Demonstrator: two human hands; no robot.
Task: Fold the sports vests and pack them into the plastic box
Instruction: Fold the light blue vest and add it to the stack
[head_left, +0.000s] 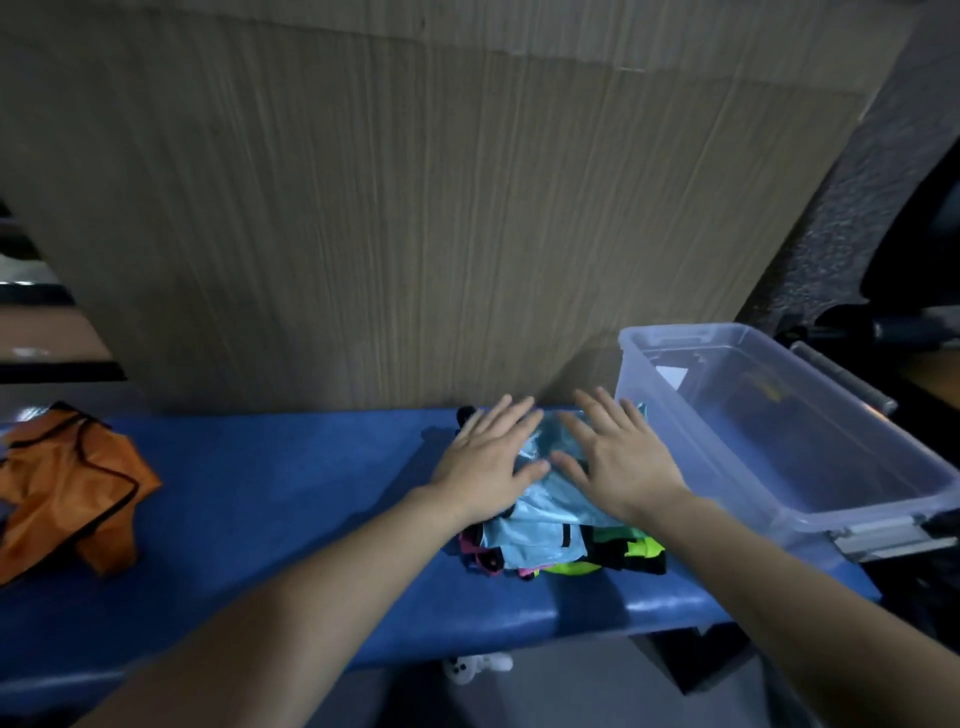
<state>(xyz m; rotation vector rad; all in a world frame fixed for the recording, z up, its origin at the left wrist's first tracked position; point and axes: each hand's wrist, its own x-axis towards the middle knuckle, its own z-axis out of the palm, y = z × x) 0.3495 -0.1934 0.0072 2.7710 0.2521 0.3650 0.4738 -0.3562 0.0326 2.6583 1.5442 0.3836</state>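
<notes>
**Both hands flat on a stack of folded vests beside the plastic box**

In the lower middle of the frame a stack of folded sports vests (550, 540) lies on the blue bench (291, 493). A light blue vest (540, 514) is on top; pink, black and neon green edges show beneath it at the near side. The left hand (493, 462) rests on the left part of the top vest with its fingers straight and spread, palm down — it grips nothing. The right hand (618, 457) lies the same way on the right part, fingers straight and slightly fanned, pressing on the cloth without curling round it. The thumbs point toward each other over the middle of the stack.

Just to the right of the stack stands the clear plastic box (779, 509), its lid off, with no vests in it; its near left wall is close to the right hand. At the far left of the frame an orange vest (67, 488) with black trim lies crumpled and unfolded on the bench, well apart from the stack. A tall brown cardboard sheet (415, 208) stands behind the bench and fills the upper part of the frame.
</notes>
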